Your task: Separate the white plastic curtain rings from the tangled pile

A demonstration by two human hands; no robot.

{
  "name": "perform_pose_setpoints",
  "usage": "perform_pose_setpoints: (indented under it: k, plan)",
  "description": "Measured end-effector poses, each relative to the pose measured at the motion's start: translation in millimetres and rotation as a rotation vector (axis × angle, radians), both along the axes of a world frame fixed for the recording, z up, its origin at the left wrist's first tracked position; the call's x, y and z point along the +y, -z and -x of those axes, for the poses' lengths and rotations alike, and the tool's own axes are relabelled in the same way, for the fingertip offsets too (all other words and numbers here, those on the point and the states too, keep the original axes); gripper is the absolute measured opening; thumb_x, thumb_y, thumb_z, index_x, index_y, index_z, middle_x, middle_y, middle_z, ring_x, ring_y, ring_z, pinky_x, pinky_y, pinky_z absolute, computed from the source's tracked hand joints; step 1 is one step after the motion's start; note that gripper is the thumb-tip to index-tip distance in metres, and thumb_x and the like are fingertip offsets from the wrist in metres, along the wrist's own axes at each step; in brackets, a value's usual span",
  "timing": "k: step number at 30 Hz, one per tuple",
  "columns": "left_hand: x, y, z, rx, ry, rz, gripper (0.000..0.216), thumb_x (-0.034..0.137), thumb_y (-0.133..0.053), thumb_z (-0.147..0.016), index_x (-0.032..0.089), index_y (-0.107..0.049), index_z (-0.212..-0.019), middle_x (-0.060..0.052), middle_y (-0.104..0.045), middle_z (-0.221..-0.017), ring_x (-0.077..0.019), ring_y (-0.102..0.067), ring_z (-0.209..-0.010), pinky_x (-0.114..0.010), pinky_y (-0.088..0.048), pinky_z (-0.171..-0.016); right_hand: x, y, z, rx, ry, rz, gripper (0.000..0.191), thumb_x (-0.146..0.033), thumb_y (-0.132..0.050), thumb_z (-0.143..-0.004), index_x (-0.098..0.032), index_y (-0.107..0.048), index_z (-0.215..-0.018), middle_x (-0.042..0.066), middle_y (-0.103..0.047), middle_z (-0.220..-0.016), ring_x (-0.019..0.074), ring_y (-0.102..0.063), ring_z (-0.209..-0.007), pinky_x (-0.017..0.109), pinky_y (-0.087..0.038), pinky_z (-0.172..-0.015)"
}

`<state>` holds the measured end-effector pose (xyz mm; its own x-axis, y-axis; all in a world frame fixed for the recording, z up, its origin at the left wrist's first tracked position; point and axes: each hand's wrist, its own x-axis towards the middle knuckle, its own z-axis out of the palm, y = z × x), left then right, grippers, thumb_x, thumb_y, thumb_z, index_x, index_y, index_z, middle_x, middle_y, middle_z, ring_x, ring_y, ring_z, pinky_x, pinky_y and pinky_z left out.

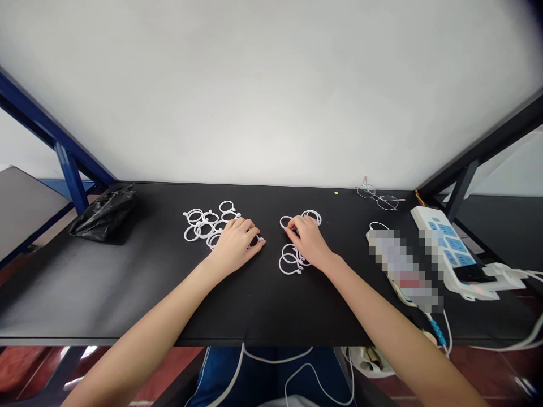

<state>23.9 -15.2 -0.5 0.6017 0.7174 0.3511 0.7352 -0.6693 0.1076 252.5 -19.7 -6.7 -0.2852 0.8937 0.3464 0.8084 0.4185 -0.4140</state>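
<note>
Several white plastic rings [202, 225] lie in a loose heap on the black table [127, 271], left of centre. My left hand [238, 244] rests palm down at the heap's right edge, its fingers over a ring. A smaller group of white rings [292, 261] lies right of centre. My right hand [309, 240] sits over that group, its fingertips pinching a ring [285, 222] at the far side.
A crumpled black plastic bag [106, 213] lies at the table's left end. Wire-framed glasses [379, 196] lie at the back right. A white power strip [452, 249] with cables and a blurred-out object [403, 268] fill the right end. Blue shelf struts stand at left.
</note>
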Motion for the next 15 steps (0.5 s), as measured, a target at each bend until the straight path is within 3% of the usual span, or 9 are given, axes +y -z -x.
perform_pose_setpoints:
  k: [7,11,15]
  plan:
    - [-1.0,-1.8,-0.7,-0.049,-0.013,0.000,0.030,0.038,-0.048,-0.096,0.015,-0.060,-0.110,-0.010,-0.062,-0.101,-0.0246,-0.058,-0.093,-0.042,-0.047,-0.086,-1.3,-0.6,1.8,0.027,-0.047,-0.065,0.012,-0.018,-0.044,-0.094,-0.022,-0.044,-0.082,0.001,-0.057,-0.079,0.0182,-0.055,-0.076,0.052,-0.029,-0.109]
    - [-3.6,-4.5,-1.9,-0.116,-0.025,-0.037,0.035,0.039,-0.047,-0.096,0.015,-0.053,-0.121,-0.013,-0.057,-0.117,-0.0271,-0.057,-0.101,-0.042,-0.047,-0.086,-3.2,-2.4,2.7,0.050,-0.068,-0.097,0.012,-0.019,-0.047,-0.093,-0.022,-0.046,-0.082,0.000,-0.058,-0.079,0.0173,-0.056,-0.078,0.053,-0.025,-0.113]
    - [-6.4,-6.6,-3.6,-0.158,0.007,-0.019,0.035,0.036,-0.048,-0.096,0.017,-0.049,-0.124,-0.013,-0.055,-0.121,-0.0280,-0.055,-0.106,-0.043,-0.048,-0.088,-4.4,-4.6,3.0,0.087,-0.094,-0.138,0.013,-0.018,-0.050,-0.092,-0.023,-0.049,-0.081,-0.001,-0.060,-0.078,0.0178,-0.057,-0.081,0.054,-0.026,-0.113]
